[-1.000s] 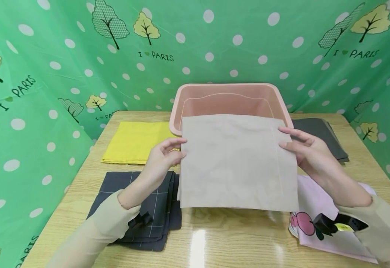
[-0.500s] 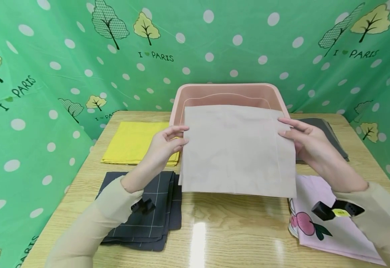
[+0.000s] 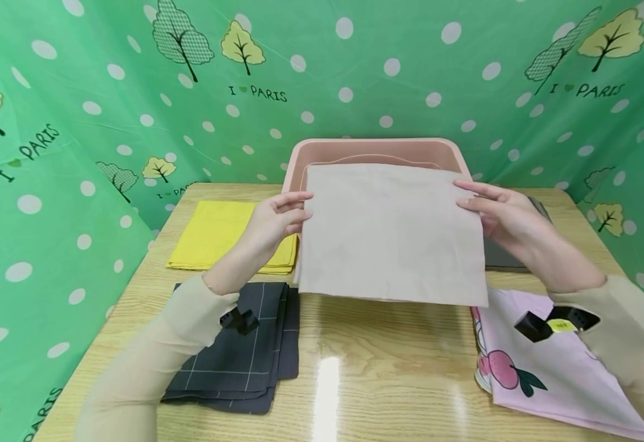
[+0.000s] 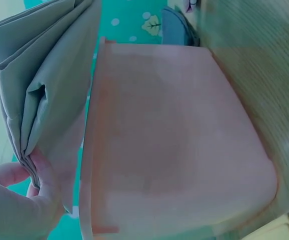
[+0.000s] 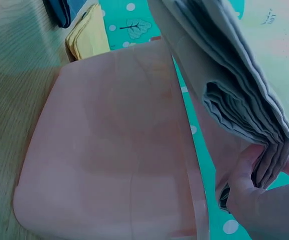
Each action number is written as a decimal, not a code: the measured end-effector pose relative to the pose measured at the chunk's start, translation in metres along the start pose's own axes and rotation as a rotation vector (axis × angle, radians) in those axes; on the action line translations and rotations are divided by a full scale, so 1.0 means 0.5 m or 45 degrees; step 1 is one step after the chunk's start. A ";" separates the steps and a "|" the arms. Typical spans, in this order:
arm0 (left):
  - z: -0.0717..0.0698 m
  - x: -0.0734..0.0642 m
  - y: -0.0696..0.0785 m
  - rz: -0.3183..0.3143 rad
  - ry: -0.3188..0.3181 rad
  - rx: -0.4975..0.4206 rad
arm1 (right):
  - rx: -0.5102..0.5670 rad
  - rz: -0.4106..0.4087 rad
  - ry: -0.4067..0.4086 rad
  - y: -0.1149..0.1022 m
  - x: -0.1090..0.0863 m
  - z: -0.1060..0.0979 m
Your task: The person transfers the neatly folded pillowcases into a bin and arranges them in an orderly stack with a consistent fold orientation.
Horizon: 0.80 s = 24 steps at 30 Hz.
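Note:
A folded beige-grey cloth hangs between my two hands in front of a pink plastic bin. My left hand pinches its left edge between thumb and fingers. On the opposite edge my right hand grips it the same way. Several stacked layers of the cloth show in the left wrist view, above the level of the bin's rim. In the right wrist view the bin's outer wall stands beside the folded layers. The cloth overlaps the bin's front in the head view.
A folded yellow cloth lies left of the bin, with a dark checked cloth nearer me. At right are a dark grey folded cloth and a pink cloth with fruit print. All lie on the wooden table.
Both hands have carried the folded beige-grey cloth away from me and upward in the view, so it covers more of the bin. The other cloths have stayed in place.

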<state>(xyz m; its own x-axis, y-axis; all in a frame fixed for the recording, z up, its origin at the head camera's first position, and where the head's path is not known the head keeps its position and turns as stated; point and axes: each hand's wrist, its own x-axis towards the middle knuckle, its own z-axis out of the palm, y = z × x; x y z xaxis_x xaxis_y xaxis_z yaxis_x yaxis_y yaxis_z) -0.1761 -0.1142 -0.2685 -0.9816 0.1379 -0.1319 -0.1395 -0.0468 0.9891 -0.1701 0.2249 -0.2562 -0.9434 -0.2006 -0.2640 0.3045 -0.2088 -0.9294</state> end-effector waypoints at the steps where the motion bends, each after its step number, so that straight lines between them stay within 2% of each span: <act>1: -0.001 0.004 0.002 -0.003 0.003 0.002 | -0.015 0.003 -0.006 -0.003 0.002 0.001; 14: 0.003 0.048 0.026 -0.017 0.045 0.018 | -0.021 0.051 0.012 -0.037 0.033 0.007; 24: 0.005 0.081 0.045 -0.084 0.081 -0.018 | -0.006 0.066 0.056 -0.064 0.063 0.009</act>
<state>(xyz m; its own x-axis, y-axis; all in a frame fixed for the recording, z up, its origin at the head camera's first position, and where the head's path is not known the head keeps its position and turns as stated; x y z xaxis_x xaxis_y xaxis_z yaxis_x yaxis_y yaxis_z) -0.2187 -0.1071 -0.2514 -0.9764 0.0783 -0.2014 -0.2058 -0.0534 0.9771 -0.2087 0.2211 -0.2338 -0.9314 -0.1686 -0.3225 0.3523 -0.1950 -0.9154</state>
